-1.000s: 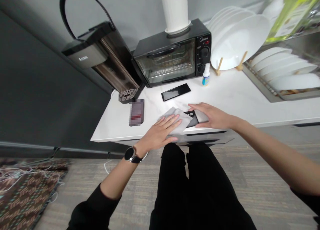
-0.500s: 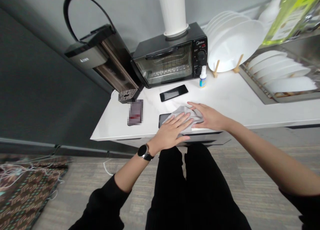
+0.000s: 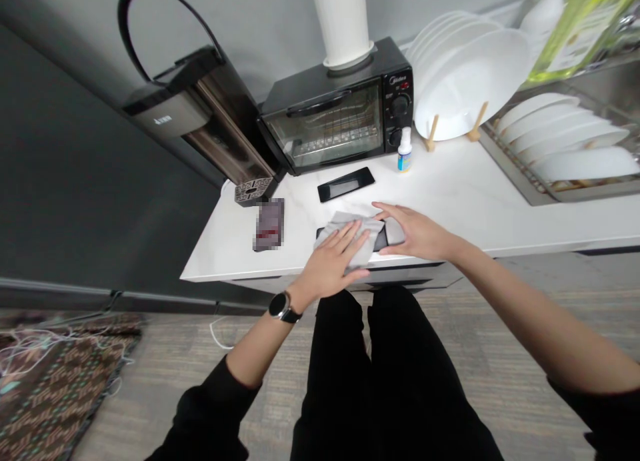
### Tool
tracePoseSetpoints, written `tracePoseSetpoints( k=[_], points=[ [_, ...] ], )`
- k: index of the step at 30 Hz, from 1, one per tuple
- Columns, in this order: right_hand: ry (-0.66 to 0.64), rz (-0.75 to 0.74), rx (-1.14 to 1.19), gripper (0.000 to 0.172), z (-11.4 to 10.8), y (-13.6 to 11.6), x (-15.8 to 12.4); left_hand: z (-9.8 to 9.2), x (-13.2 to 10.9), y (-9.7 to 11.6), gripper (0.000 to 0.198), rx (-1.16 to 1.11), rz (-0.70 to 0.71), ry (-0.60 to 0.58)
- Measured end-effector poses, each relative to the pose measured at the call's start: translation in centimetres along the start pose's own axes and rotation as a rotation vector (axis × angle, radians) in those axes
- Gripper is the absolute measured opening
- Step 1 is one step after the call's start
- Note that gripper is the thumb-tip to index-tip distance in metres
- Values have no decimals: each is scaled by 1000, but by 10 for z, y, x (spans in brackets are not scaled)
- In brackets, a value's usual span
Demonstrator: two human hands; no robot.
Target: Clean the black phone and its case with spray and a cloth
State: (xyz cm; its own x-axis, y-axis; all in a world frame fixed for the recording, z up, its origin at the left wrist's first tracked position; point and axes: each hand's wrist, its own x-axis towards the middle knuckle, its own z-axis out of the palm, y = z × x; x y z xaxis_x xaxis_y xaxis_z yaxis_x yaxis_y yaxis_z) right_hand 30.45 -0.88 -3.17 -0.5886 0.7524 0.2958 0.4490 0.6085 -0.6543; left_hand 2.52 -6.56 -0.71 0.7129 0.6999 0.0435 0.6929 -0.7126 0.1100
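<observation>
We see the left hand (image 3: pixel 334 261) laid flat, palm down, fingers straight and close together, pressing on a grey cloth (image 3: pixel 345 224) without gripping it. Its forearm rises from lower left, with a watch (image 3: pixel 281 307) on the wrist. The cloth covers the left part of a dark phone (image 3: pixel 381 237), which lies near the front edge of the white counter (image 3: pixel 465 187). The right hand (image 3: pixel 417 232) comes in from the right, arm nearly straight, and arches over the phone's right end with its fingers spread. Whether it clasps the phone's edges or only presses down, we cannot tell. A second phone (image 3: pixel 346 183) lies just behind, before the toaster oven (image 3: pixel 340 114).
</observation>
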Motion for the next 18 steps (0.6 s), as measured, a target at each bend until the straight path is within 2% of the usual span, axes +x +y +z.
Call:
tracePoseSetpoints(
  k=[3, 6, 10, 14, 16, 18],
  points=[
    [6, 12, -6, 111, 0, 4, 0, 6, 31, 18, 88, -26, 102, 17],
    [9, 13, -2, 112, 0, 5, -1, 5, 34, 22, 84, -26, 121, 17],
    [17, 3, 8, 109, -1, 0, -1, -5, -7, -1, 81, 27, 31, -19],
    [3, 24, 23, 108, -3, -6, 1, -15, -53, -30, 77, 79, -167, -11],
    [1, 33, 28, 109, -3, -7, 2, -14, -59, -33, 80, 90, -222, -1],
    [3, 30, 28, 109, -2, -7, 3, -9, -48, -25, 83, 74, -225, 23]
  ],
)
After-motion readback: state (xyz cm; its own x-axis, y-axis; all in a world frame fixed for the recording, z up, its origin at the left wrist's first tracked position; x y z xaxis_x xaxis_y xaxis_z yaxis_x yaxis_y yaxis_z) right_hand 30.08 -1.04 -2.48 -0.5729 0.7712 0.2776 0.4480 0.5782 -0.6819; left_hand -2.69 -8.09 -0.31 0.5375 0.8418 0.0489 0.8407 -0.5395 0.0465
